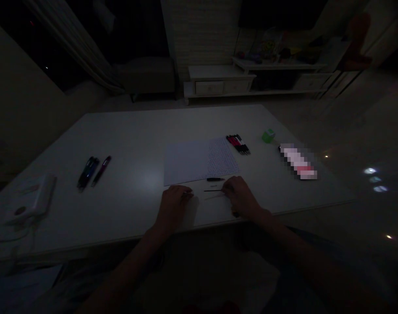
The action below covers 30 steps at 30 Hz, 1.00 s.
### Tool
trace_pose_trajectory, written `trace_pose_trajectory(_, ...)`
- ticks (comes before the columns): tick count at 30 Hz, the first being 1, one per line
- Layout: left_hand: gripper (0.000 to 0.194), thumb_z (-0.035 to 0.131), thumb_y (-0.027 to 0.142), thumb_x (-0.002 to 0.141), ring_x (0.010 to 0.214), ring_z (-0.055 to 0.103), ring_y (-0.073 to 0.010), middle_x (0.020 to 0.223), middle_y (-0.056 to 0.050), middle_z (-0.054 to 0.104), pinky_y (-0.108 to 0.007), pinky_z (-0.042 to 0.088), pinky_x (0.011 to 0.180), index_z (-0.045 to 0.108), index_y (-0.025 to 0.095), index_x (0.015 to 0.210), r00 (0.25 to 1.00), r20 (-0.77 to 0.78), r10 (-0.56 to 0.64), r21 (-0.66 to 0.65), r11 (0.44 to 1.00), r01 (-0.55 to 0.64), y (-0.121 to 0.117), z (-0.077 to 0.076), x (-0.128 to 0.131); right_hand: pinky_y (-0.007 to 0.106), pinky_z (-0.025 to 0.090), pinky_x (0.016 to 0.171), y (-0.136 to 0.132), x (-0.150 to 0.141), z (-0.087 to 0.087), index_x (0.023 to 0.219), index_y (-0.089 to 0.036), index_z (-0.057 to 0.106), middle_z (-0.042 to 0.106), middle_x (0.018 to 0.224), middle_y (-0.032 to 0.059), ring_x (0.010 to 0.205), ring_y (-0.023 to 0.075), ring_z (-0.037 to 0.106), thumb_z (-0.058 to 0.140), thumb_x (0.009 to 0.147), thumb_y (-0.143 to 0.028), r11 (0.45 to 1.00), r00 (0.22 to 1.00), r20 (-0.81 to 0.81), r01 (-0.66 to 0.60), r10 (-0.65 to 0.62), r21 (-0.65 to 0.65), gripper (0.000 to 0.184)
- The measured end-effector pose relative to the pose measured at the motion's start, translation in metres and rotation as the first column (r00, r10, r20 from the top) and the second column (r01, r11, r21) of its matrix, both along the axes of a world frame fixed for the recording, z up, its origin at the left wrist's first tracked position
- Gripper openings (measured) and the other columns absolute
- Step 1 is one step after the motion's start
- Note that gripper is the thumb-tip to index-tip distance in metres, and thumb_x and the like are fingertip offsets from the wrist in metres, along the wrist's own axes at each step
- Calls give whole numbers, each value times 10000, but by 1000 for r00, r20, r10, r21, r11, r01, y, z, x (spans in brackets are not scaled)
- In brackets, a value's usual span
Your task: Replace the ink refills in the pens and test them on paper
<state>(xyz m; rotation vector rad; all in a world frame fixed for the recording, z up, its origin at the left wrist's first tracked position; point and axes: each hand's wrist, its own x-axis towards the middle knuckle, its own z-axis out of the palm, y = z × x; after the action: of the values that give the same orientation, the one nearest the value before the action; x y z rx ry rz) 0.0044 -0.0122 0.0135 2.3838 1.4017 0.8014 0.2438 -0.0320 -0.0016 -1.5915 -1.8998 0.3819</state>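
Note:
The picture is very dark. My right hand is closed in a pinch on one end of a thin dark pen refill, which points left just above the table. Something small and dark also shows under that palm, too dim to name. My left hand rests at the table's near edge, its fingertips closed on a small dark pen part mostly hidden by the fingers. Between and beyond the hands lie a short black pen barrel and a tiny part like a spring.
Beyond the hands lies a notebook with writing on its right page. Several pens lie at its upper right, more pens on the left. A green cube, a phone and a white box sit on the white table.

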Motion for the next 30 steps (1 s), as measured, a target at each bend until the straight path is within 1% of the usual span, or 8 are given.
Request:
trace_pose_trajectory(4, 128, 517, 260, 844, 862, 581, -181, 891, -33, 655, -346, 420, 808, 602, 188, 907, 1000, 4, -21, 4, 1000, 21, -3, -1, 2, 305, 399, 728, -3, -7, 2, 785, -180, 588, 599, 800, 52, 801, 181, 528, 549, 792, -171, 997, 1000, -10, -4, 4, -73, 41)
trace_pose_trajectory(6, 126, 516, 254, 845, 861, 586, -182, 889, -32, 659, -352, 418, 813, 604, 187, 904, 1000, 4, -29, 18, 999, 29, -3, -1, 4, 298, 394, 730, -3, -11, 4, 779, -178, 588, 603, 801, 50, 799, 176, 528, 555, 783, -155, 996, 1000, 0, -14, 14, -88, 40)
trace_pose_trajectory(10, 122, 529, 250, 839, 847, 595, -180, 879, -28, 665, -348, 420, 804, 603, 185, 910, 999, 5, -34, 57, 998, 33, -2, -2, 5, 291, 398, 735, -3, -13, 9, 773, -182, 581, 603, 802, 44, 804, 171, 528, 569, 770, -131, 998, 999, -29, -29, 27, -64, 52)
trace_pose_trajectory(14, 137, 504, 266, 857, 829, 597, -174, 878, -34, 661, -339, 425, 799, 594, 187, 924, 1000, 16, -4, 92, 996, 2, -2, -1, 2, 304, 408, 732, -3, -10, 12, 761, -184, 575, 600, 783, 43, 795, 178, 531, 569, 773, -125, 999, 998, -68, 5, -8, -32, 61)
trace_pose_trajectory(17, 126, 510, 268, 857, 837, 597, -173, 877, -30, 663, -340, 422, 806, 592, 190, 912, 999, -8, -35, 78, 996, 36, -2, -1, 1, 315, 412, 727, -4, -10, 12, 757, -185, 578, 598, 769, 44, 782, 181, 530, 573, 776, -132, 1000, 997, -76, -27, 28, 9, 56)
trace_pose_trajectory(22, 113, 517, 253, 856, 829, 596, -171, 866, -25, 662, -341, 429, 795, 592, 191, 914, 989, -50, -138, 71, 987, 141, -6, -2, 7, 320, 419, 733, -7, -21, 11, 768, -184, 584, 597, 774, 50, 794, 181, 526, 579, 785, -139, 975, 979, -98, -161, 178, 155, 49)
trace_pose_trajectory(26, 154, 449, 241, 888, 822, 591, -160, 882, -44, 645, -313, 463, 761, 579, 183, 946, 991, -27, -132, 79, 988, 134, -9, -3, 10, 325, 430, 727, -8, -29, 15, 806, -185, 583, 600, 777, 56, 790, 181, 524, 564, 805, -148, 946, 964, -112, -207, 241, 249, 42)
trace_pose_trajectory(30, 165, 428, 232, 895, 837, 585, -162, 887, -49, 628, -307, 480, 759, 566, 178, 969, 986, -16, -165, 80, 983, 166, -11, -5, 8, 340, 438, 732, -8, -30, 18, 860, -194, 591, 606, 796, 61, 799, 187, 529, 551, 812, -143, 928, 954, -102, -243, 281, 283, 81)
